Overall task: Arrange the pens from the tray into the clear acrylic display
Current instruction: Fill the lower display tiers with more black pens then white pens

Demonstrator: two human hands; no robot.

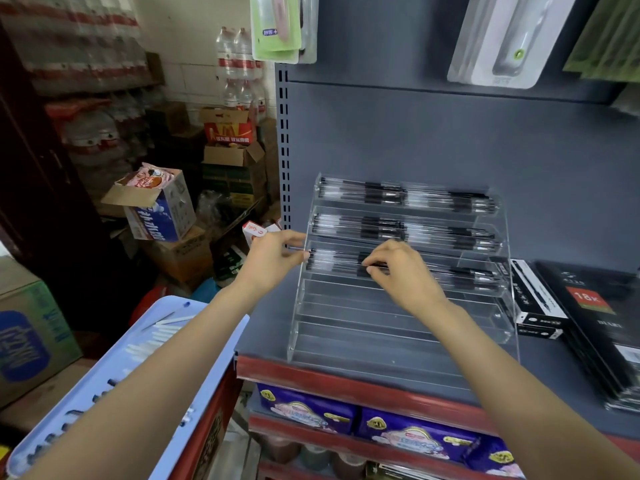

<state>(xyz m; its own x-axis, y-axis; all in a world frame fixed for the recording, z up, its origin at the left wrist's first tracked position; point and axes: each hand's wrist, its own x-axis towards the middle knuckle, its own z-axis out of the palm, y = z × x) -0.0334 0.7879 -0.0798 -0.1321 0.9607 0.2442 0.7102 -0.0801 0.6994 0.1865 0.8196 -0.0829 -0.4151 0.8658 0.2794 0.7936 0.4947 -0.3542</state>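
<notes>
Mostly clear-barrelled black pens (349, 263), stepped acrylic display (398, 327)

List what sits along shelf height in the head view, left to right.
Blue tray with pens → left hand at the display's left edge → right hand on the third-tier pens → clear acrylic display → black pen boxes → black notebooks.
</notes>
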